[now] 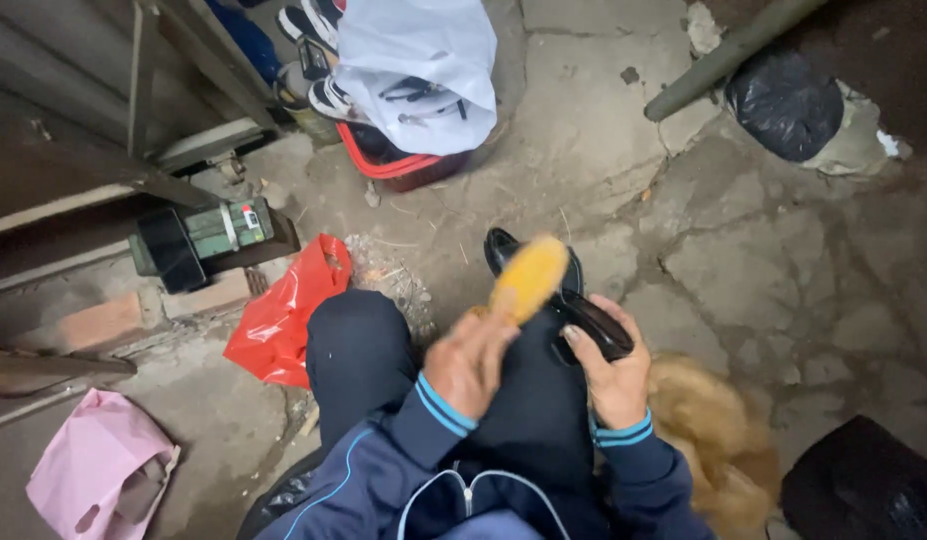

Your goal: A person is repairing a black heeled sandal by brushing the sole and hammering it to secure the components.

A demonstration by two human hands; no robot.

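My left hand (470, 362) grips a yellow-bristled brush (528, 277), blurred with motion, over a glossy black shoe (503, 245). My right hand (611, 368) holds that shoe by its heel end, resting it on my dark-trousered knees. The toe of the shoe points away from me. Both sleeves are navy with light blue stripes.
A red plastic bag (283, 315) lies left of my knee and a pink bag (98, 465) at the lower left. A red basket (398, 165) with shoes under a white bag stands ahead. A tan furry thing (713, 440) and black bags lie to the right on cracked concrete.
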